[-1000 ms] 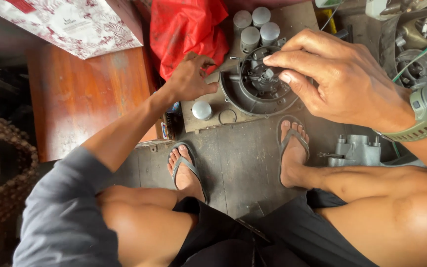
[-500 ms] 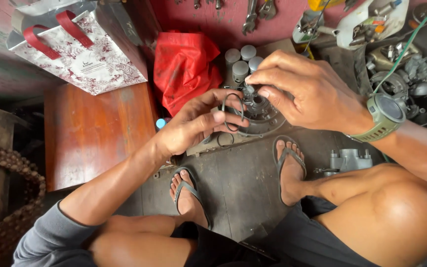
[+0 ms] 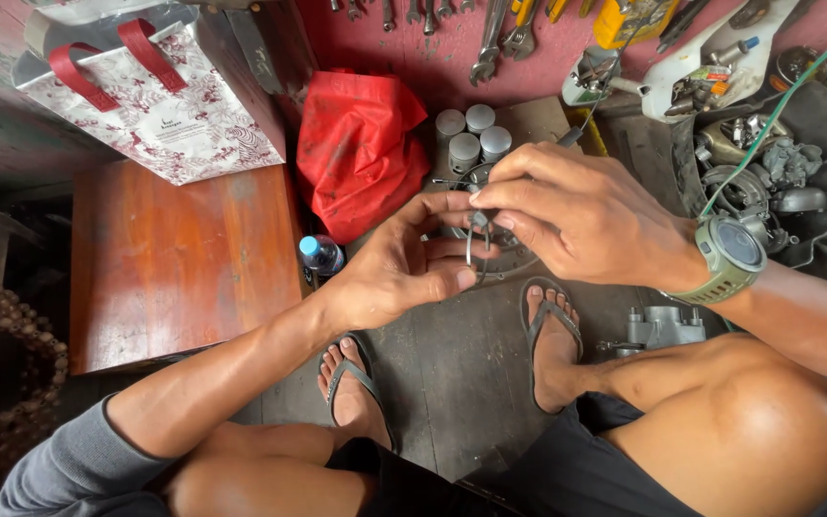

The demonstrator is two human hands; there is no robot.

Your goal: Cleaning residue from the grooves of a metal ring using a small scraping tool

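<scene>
From the head camera, the left hand lay palm up and half open, its fingers curled loosely under a thin metal ring that stood upright against the fingertips. The right hand came over from the other side, thumb and forefinger pinched shut on a small dark part at the top of that ring. Both hands hung in the air above a round metal housing that sat on the dark floor, mostly hidden behind them.

Room to move was tight. A low wooden bench bounded the left, its right edge close to the left wrist, with one small water bottle wedged at that edge. A red cloth filled the space behind the left hand. Engine parts crowded the right, and a grey metal block stood just beside the right foot. The clearest floor lay between the two feet in sandals.

Counted: four grey round caps clustered behind the housing, one patterned bag with two red handles at the bench's far edge, one green wristwatch on the right wrist.
</scene>
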